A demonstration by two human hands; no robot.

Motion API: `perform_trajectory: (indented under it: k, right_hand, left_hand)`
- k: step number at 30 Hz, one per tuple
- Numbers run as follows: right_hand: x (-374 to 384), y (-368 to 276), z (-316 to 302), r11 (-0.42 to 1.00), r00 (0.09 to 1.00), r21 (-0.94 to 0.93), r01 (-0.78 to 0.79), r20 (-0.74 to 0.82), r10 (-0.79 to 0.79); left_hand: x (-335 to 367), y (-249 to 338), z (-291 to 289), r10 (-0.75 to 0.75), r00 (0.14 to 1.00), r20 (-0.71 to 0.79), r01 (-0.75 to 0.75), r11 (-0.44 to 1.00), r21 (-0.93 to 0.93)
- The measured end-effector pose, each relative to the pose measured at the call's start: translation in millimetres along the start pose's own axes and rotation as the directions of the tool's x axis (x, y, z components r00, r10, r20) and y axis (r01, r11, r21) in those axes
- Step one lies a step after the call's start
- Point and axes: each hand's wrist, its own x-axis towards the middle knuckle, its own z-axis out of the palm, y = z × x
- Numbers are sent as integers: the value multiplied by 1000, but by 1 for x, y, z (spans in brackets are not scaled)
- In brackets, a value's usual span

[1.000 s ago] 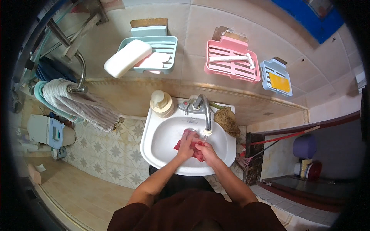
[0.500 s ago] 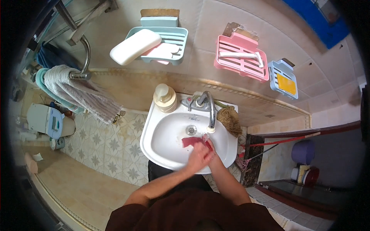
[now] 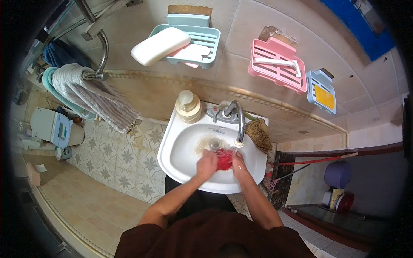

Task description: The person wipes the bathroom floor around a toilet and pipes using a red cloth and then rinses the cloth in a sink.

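Observation:
A wet red cloth (image 3: 224, 159) is stretched between my two hands inside the white washbasin (image 3: 175, 163). My left hand (image 3: 207, 164) is closed on its left side, a little blurred by motion. On the other side my right hand (image 3: 238, 165) grips the cloth's right edge, just below the spout of the chrome faucet (image 3: 241, 125). Water runs from the spout onto the cloth and right hand. Brownish water spreads around the drain (image 3: 214, 144). Both sets of fingertips are partly hidden.
A cream pump bottle (image 3: 188, 105) stands on the basin's back left corner. A brown scrubber (image 3: 257, 136) lies at the back right. Above hang blue-green (image 3: 211, 41), pink (image 3: 284, 78) and light blue (image 3: 316, 95) soap racks. Towels (image 3: 88, 92) hang at left.
My hands, close together before, have moved apart, the left one to the left. The cloth now spreads between them. Brownish water has appeared around the drain. The view has shifted slightly.

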Motion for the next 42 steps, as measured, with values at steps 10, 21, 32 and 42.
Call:
perform_trajectory:
  k: [10,21,32,42]
  right_hand:
    - [-31,-4,1,989,992,118,88,-101,-76]
    - [-10,9,-42,755,874,553,-351,-95,476]
    - [27,30,21,952,995,294,85,-75,-65]
    - [47,64,-42,901,940,-277,334,166,-297]
  left_hand:
    - [27,-15,-5,34,983,178,-31,999,-18]
    - [-3,16,42,260,965,25,-223,868,-443]
    - [25,13,10,-197,978,-72,165,935,-315]
    - [-9,24,-1,146,988,41,-141,984,-105]
